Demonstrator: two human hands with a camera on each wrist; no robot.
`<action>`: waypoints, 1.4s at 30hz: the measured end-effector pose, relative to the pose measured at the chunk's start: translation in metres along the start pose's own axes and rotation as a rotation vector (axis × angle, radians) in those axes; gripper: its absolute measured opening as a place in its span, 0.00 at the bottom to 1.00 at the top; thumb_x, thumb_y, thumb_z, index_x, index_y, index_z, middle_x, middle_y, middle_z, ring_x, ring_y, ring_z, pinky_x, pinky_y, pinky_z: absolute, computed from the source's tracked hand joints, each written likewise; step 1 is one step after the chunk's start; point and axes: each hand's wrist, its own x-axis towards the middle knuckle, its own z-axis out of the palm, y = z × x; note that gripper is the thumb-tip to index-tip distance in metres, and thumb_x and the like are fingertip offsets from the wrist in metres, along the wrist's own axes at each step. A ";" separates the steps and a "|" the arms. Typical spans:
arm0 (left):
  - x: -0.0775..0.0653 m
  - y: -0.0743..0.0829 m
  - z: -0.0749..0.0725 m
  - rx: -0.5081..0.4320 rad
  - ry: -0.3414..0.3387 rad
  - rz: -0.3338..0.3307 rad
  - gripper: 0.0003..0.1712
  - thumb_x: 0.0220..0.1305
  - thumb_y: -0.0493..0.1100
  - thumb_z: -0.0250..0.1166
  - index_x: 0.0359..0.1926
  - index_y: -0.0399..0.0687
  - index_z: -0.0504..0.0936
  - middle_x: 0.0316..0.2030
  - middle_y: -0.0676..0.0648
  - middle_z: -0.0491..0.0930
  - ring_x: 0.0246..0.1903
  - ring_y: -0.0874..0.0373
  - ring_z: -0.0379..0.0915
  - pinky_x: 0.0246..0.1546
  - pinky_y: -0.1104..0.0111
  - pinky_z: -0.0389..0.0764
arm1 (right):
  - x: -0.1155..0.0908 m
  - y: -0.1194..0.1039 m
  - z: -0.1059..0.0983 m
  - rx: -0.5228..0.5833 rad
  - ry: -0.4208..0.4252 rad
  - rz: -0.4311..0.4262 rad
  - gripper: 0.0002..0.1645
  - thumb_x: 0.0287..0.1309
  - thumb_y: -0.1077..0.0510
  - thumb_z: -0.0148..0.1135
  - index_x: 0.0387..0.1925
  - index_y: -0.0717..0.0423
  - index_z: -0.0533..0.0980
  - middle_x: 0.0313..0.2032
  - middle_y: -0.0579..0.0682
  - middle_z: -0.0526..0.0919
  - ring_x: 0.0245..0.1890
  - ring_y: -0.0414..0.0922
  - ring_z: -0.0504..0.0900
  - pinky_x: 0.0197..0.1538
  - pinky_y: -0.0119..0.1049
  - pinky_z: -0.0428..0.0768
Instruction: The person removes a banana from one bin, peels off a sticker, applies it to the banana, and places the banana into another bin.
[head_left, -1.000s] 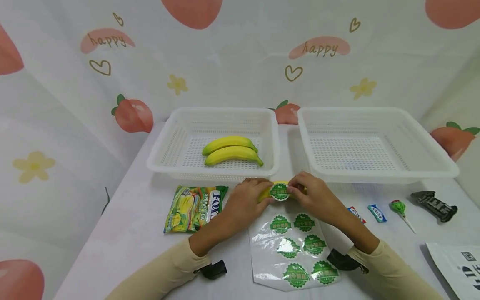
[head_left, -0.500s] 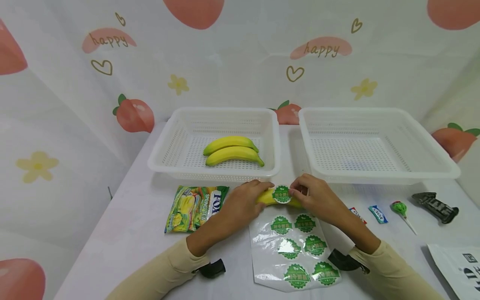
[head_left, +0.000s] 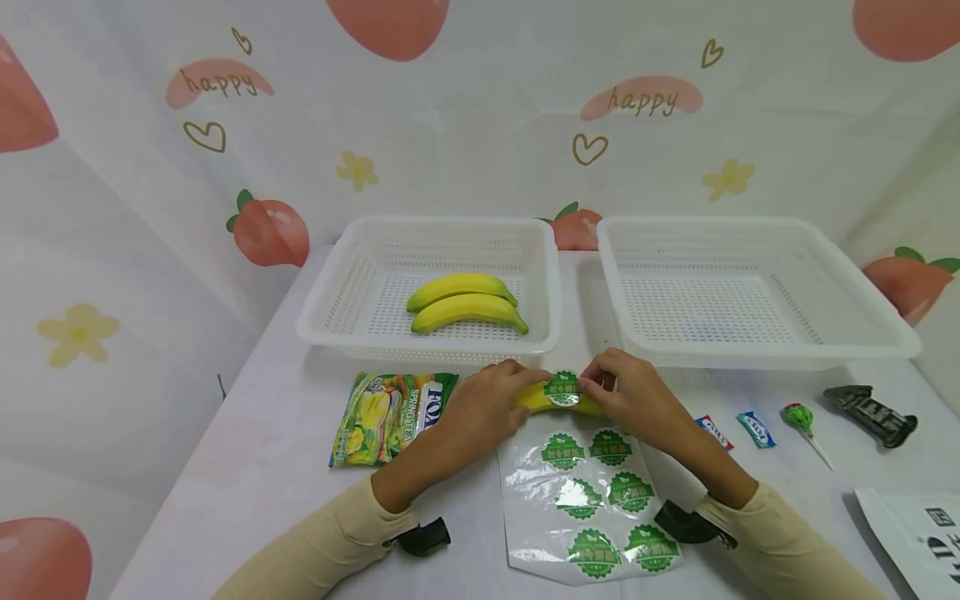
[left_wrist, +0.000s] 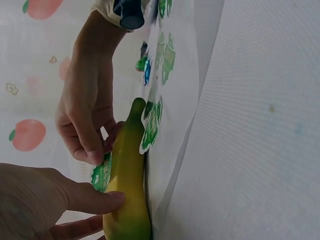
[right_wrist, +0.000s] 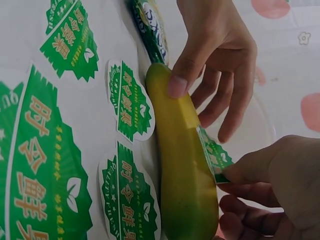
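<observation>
My left hand grips one end of a yellow banana, its thumb pressing on the near side. A round green-and-white sticker lies against the upper side of the banana, around its middle. The sticker's right edge is pinched between thumb and finger of my right hand. In the right wrist view part of the sticker stands off the peel toward those fingertips. Close in front of the banana lies a sheet bearing several more green stickers.
Two white plastic baskets stand behind; the left basket holds two bananas. A candy bag lies left. At right are two small wrapped candies, a lollipop, a black wrapped bar and a white packet.
The sticker has shifted slightly down and right over the banana, whose yellow peel shows more. My left index finger has reached to the sticker's left edge. My right hand keeps its pinch.
</observation>
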 end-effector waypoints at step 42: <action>0.020 0.012 0.015 0.149 -0.058 -0.032 0.24 0.69 0.56 0.73 0.60 0.52 0.85 0.53 0.49 0.85 0.48 0.55 0.84 0.44 0.60 0.84 | 0.002 0.005 0.012 -0.101 -0.184 -0.052 0.30 0.64 0.45 0.76 0.61 0.56 0.82 0.56 0.51 0.83 0.57 0.52 0.79 0.59 0.56 0.81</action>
